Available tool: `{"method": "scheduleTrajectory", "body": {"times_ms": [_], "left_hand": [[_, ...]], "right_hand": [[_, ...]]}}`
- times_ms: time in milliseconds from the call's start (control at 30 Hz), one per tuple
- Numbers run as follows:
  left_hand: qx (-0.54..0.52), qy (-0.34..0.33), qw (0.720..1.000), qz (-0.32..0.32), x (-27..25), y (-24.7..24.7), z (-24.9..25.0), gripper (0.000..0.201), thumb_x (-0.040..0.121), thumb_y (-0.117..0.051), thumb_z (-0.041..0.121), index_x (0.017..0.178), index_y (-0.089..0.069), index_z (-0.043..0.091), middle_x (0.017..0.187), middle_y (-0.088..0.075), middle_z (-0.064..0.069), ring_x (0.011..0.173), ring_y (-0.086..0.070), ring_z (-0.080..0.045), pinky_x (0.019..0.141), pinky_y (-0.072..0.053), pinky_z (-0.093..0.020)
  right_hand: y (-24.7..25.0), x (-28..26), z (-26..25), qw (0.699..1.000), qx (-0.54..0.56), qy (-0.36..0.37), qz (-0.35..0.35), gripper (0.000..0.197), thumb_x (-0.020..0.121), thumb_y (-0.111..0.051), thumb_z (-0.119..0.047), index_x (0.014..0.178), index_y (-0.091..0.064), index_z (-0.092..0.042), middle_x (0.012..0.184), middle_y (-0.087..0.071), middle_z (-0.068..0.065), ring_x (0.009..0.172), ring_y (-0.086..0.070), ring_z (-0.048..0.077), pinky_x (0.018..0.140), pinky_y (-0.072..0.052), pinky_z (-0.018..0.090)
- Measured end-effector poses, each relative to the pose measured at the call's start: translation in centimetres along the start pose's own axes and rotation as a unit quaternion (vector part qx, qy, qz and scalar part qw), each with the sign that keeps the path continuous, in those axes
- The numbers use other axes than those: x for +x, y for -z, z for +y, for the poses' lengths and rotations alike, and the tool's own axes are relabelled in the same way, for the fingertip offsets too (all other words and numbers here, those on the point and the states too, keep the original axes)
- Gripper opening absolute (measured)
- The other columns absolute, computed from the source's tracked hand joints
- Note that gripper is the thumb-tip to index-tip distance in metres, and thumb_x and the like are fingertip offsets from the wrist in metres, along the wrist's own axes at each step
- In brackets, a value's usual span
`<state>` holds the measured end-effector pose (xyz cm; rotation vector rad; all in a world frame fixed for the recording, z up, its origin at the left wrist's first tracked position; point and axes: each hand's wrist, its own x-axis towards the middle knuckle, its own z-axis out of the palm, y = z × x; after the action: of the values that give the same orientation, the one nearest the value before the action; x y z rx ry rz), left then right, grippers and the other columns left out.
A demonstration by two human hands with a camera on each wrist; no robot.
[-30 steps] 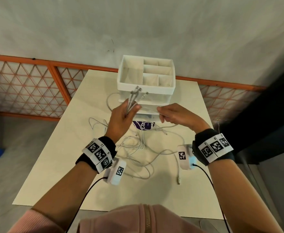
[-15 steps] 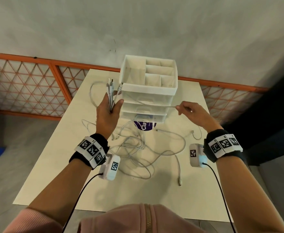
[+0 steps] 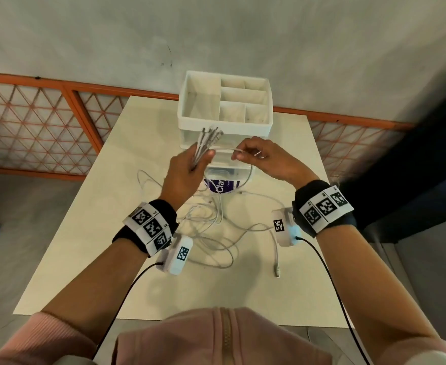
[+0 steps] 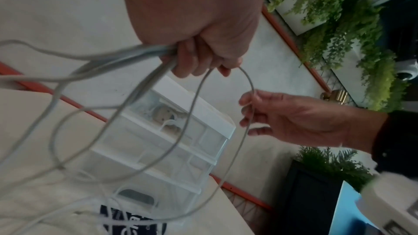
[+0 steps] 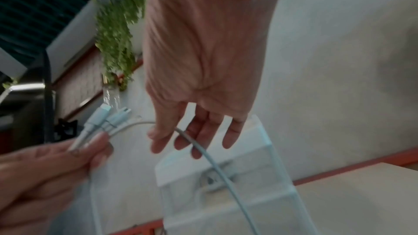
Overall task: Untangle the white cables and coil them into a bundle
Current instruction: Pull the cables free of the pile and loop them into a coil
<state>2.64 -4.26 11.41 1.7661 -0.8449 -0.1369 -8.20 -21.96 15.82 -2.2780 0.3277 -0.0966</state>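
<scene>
1. Cables (image 3: 208, 245): white; several ends gathered in the left hand (image 3: 183, 175), fingers curled round them, plugs (image 3: 211, 133) pointing up and away past the fingertips, long axis near upright; the slack hung below the fist to a tangle on the table (image 3: 85, 233).
2. One strand (image 3: 224, 150) arched from the left thumb to the right hand (image 3: 265, 162), pinched between thumb and forefinger, other fingers loosely spread.
3. Change: half a second earlier the hands were wide apart, the left beside the organizer (image 3: 226, 106); they had since closed in before it.
4. Writing: "Cla" on a purple label (image 3: 220, 186) below the hands; the rest hidden.
</scene>
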Motion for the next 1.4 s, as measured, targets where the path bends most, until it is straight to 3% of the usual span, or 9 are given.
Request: {"method": "scheduleTrajectory", "body": {"times_ms": [100, 233, 367, 500, 667, 833, 933, 1100, 1400], "left_hand": [[0.032, -0.015, 0.997, 0.065, -0.1, 0.6, -0.8, 0.031, 0.094, -0.054, 0.035, 0.089, -0.061, 0.005, 0.068, -0.06, -0.019, 0.057, -0.047, -0.018, 0.053, -0.034, -0.014], [0.078, -0.011, 0.991, 0.104, -0.5, 0.8, -1.4, 0.032, 0.095, -0.052, 0.035, 0.09, -0.06, 0.004, 0.064, -0.054, -0.012, 0.059, -0.042, -0.016, 0.053, -0.031, -0.015], [0.123, 0.001, 0.986, 0.115, -1.0, 0.3, -2.2, 0.037, 0.097, -0.05, 0.033, 0.086, -0.055, -0.001, 0.066, -0.051, -0.005, 0.059, -0.039, -0.013, 0.055, -0.022, -0.021], [0.134, 0.002, 0.984, 0.12, -1.2, 0.0, -2.9, 0.037, 0.097, -0.05, 0.033, 0.088, -0.056, -0.002, 0.066, -0.052, -0.004, 0.06, -0.044, -0.022, 0.056, -0.021, -0.022], [0.13, 0.011, 0.988, 0.087, -1.3, -0.7, -3.0, 0.039, 0.096, -0.049, 0.037, 0.082, -0.054, 0.0, 0.055, -0.041, 0.005, 0.056, -0.038, -0.021, 0.055, -0.02, -0.024], [0.133, 0.039, 0.989, 0.042, -1.5, -1.5, -3.0, 0.038, 0.093, -0.054, 0.041, 0.085, -0.062, 0.005, 0.051, -0.04, 0.008, 0.055, -0.043, -0.02, 0.057, -0.031, -0.03], [0.137, 0.049, 0.989, 0.013, -1.2, -1.9, -2.9, 0.032, 0.09, -0.059, 0.036, 0.086, -0.067, 0.004, 0.051, -0.045, 0.002, 0.057, -0.052, -0.028, 0.061, -0.042, -0.035], [0.036, 0.065, 0.996, -0.045, -0.8, -3.1, -1.8, 0.011, 0.086, -0.067, 0.027, 0.09, -0.066, 0.017, 0.054, -0.047, 0.008, 0.043, -0.047, 0.002, 0.05, -0.034, -0.005], [-0.181, 0.128, 0.96, -0.171, -0.9, -4.9, 0.7, 0.021, 0.101, -0.032, 0.035, 0.085, -0.027, 0.022, 0.066, -0.029, 0.005, 0.046, -0.03, 0.0, 0.048, -0.033, -0.018]], "right_hand": [[-1.1, -0.8, 3.7, 0.997, -0.023, -0.063, 0.033, 0.023, 0.089, -0.062, -0.021, 0.11, -0.064, -0.012, 0.101, -0.054, 0.002, 0.089, -0.054, 0.012, 0.073, -0.04, 0.002], [-2.9, -2.8, 9.8, 0.966, -0.055, -0.249, -0.05, 0.007, 0.085, -0.066, -0.013, 0.091, -0.063, -0.013, 0.077, -0.059, 0.0, 0.066, -0.054, 0.01, 0.067, -0.044, 0.027], [-5.8, -6.7, 14.2, 0.913, -0.106, -0.338, -0.202, 0.029, 0.08, -0.051, 0.004, 0.082, -0.069, -0.019, 0.078, -0.063, 0.005, 0.072, -0.057, 0.019, 0.061, -0.046, 0.025], [-8.5, -9.2, 15.5, 0.935, -0.128, -0.274, -0.183, 0.033, 0.076, -0.05, 0.013, 0.077, -0.07, -0.013, 0.078, -0.059, 0.005, 0.07, -0.055, 0.021, 0.052, -0.04, 0.008], [-8.6, -9.0, 15.4, 0.954, -0.125, -0.231, -0.142, 0.017, 0.067, -0.08, -0.006, 0.072, -0.068, -0.018, 0.079, -0.042, -0.006, 0.083, -0.047, 0.014, 0.072, -0.039, 0.024], [-6.2, -7.1, 13.0, 0.978, -0.072, -0.162, -0.11, 0.013, 0.071, -0.08, -0.012, 0.081, -0.073, -0.009, 0.078, -0.042, -0.009, 0.083, -0.045, 0.012, 0.068, -0.037, 0.007], [-3.3, -5.6, 9.6, 0.985, -0.021, -0.139, -0.097, 0.01, 0.077, -0.075, -0.017, 0.086, -0.068, -0.016, 0.084, -0.052, -0.013, 0.077, -0.049, 0.0, 0.07, -0.036, 0.012], [-0.2, -3.4, 3.8, 0.986, 0.15, -0.07, -0.015, 0.006, 0.088, -0.063, -0.011, 0.091, -0.058, -0.011, 0.074, -0.057, -0.001, 0.06, -0.056, 0.006, 0.063, -0.045, 0.019], [-3.5, -1.2, 0.3, 0.97, 0.216, -0.048, 0.097, 0.01, 0.1, -0.04, -0.014, 0.096, -0.047, -0.007, 0.075, -0.046, 0.004, 0.062, -0.047, 0.01, 0.057, -0.051, 0.018]]}}
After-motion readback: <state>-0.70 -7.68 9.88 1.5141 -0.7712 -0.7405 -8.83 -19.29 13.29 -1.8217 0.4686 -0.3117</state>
